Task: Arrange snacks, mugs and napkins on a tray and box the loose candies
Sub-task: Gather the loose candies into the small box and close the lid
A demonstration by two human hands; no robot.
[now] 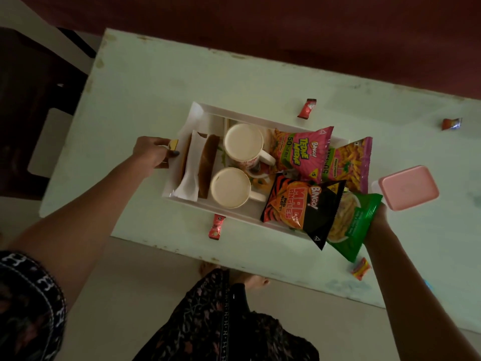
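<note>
A white tray [199, 110] lies on the pale green table. It holds folded white and brown napkins [192, 165] at its left end, two white mugs [243, 142] [230, 187] in the middle, and snack packets on the right: pink [302, 149], purple-edged [348, 162] and black-orange [299, 207]. My left hand [153, 153] grips the tray's left rim, with a small yellow piece [173, 145] at its fingers. My right hand [378, 217] holds a green snack packet [350, 225] at the tray's right end and is mostly hidden behind it. A pink box [408, 187] stands shut to the right.
Loose candies lie on the table [145, 82]: red ones beyond the tray [307, 108] and at its near side [216, 226], one far right [451, 123], a striped one near the front edge [361, 268]. A dark chair [31, 100] stands at left.
</note>
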